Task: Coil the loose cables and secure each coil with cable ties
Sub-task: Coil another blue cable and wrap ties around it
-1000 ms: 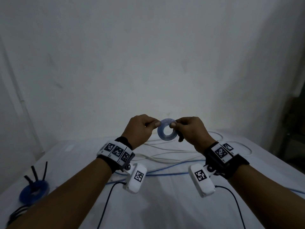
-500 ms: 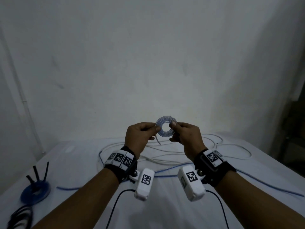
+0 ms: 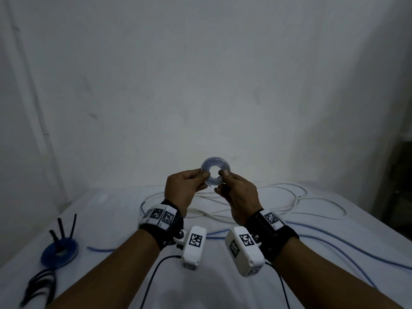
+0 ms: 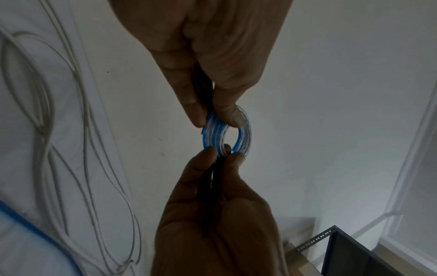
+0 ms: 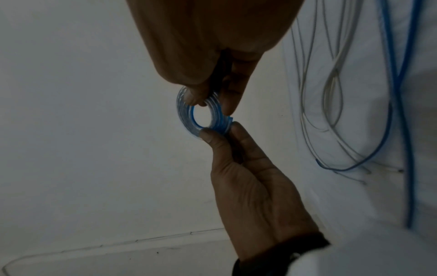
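Observation:
A small ring-shaped roll of clear-and-blue strip (image 3: 206,164) is held up in front of the wall, above the table. My left hand (image 3: 203,175) pinches its lower left edge between thumb and fingers, and my right hand (image 3: 223,173) pinches its lower right edge. In the left wrist view the roll (image 4: 246,130) sits between the left hand (image 4: 212,117) above and the right hand (image 4: 224,153) below. The right wrist view shows the roll (image 5: 187,121) with the right hand (image 5: 208,100) on top and the left hand (image 5: 217,130) under it. A loose white cable (image 3: 312,198) and a blue cable (image 3: 334,239) sprawl on the table.
A white cloth-covered table (image 3: 111,210) stands against a plain wall. At the left lies a blue coil (image 3: 59,253) with black ties sticking up, and a black bundle (image 3: 38,286) near the front left edge. A dark metal rack (image 4: 354,252) stands at the right.
Both hands have moved closer together with the roll. The roll now stands above the fingertips, which hold its lower edge instead of its sides.

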